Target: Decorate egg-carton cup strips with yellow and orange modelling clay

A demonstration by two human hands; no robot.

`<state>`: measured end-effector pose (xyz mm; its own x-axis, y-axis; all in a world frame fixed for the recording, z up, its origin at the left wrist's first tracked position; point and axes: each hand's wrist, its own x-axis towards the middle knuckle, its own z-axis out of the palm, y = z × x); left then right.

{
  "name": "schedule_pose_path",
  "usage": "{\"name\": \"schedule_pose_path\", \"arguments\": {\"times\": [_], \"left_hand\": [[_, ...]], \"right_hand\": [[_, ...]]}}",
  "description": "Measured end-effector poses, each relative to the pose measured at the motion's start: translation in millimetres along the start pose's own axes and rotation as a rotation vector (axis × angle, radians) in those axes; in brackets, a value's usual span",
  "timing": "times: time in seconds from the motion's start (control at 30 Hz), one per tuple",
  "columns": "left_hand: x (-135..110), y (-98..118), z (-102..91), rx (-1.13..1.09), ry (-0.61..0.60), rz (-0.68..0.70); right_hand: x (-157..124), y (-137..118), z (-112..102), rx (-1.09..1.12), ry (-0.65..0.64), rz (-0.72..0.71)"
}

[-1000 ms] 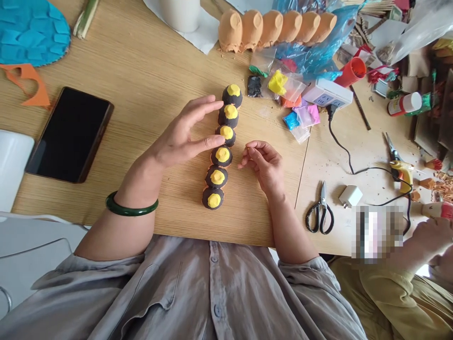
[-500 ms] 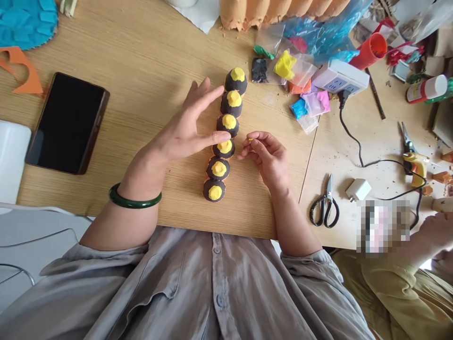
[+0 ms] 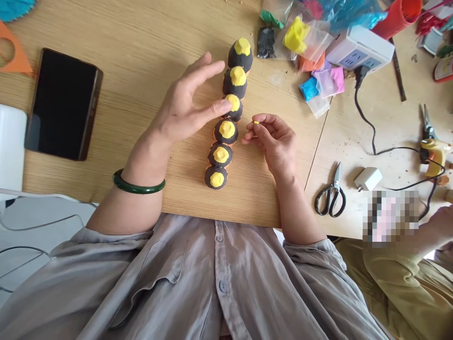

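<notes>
A row of several joined dark domes, orange at their lower edges like a strip of egg carton, runs up the table before me. Each dome carries a cap of yellow clay. My left hand, a green bangle on its wrist, reaches in from the left with fingers spread. Its thumb tip lies over the cap of the third dome from the far end; whether it presses there I cannot tell. To the right of the row, my right hand pinches a tiny bit of yellow clay between thumb and forefinger, apart from the domes.
Small bags of coloured clay lie at the far right beside a white power strip. Black-handled scissors, a white plug adapter and a yellow glue gun are on the right. A phone rests left. Another person sits at lower right.
My left thumb has gone from the fourth dome's cap to the third, farther up the row. The right hand still pinches the yellow bit. The whole view has shifted with my head.
</notes>
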<state>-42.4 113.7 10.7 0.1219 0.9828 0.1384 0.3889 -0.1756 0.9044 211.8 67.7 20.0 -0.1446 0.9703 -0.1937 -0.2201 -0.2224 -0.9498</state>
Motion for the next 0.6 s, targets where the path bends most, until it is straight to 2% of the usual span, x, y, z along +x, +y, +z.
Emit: {"name": "schedule_pose_path", "arguments": {"times": [0.1, 0.27, 0.37, 0.47, 0.5, 0.6], "left_hand": [[0.8, -8.4, -1.5, -0.038, 0.002, 0.067], [7.9, -25.7, -0.3, -0.010, 0.141, 0.121], [7.9, -24.3, 3.0, -0.022, 0.140, 0.144], [3.5, -4.5, 3.4, -0.005, 0.065, 0.230], [1.9, 4.8, 2.5, -0.004, 0.005, 0.252], [-0.7, 31.4, -3.7, -0.045, -0.183, 0.183]], "right_hand": [[1.5, 1.1, -1.3, -0.014, 0.004, 0.016], [2.9, 2.2, -2.3, -0.032, 0.009, 0.038], [2.1, 1.4, -0.9, 0.007, -0.012, 0.009], [0.3, -0.8, 1.3, -0.002, 0.021, 0.049], [-0.4, -1.7, 2.0, -0.006, 0.038, 0.064], [-1.3, -3.6, 3.1, -0.002, 0.065, 0.082]]}}
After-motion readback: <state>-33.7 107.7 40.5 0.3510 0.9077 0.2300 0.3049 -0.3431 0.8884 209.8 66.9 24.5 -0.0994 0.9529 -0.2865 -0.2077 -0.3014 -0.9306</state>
